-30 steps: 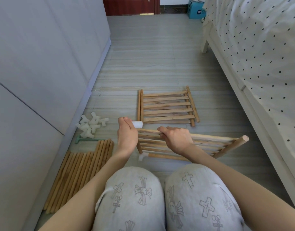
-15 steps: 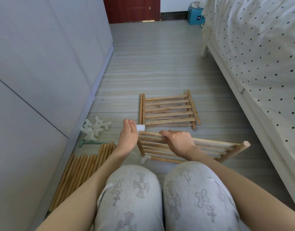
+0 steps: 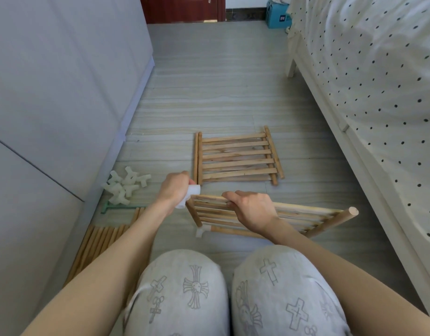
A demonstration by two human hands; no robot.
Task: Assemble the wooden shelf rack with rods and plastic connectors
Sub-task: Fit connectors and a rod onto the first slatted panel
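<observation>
The left hand [image 3: 174, 189] with its white connector [image 3: 190, 195] has come down and in toward 3 o'clock; a second ago the connector was up above the corner of the held slat panel [image 3: 233, 214], and now it sits right at the top of the corner rod [image 3: 192, 212]; the right hand [image 3: 249, 209] has slid a little along the top slat toward 9 o'clock.

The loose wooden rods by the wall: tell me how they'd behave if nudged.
The rods look round and smooth, so one nudged sideways would probably roll across the hard floor. They look thin and straight, so likely stiff and light. Lying packed side by side, they may shift together.
</observation>
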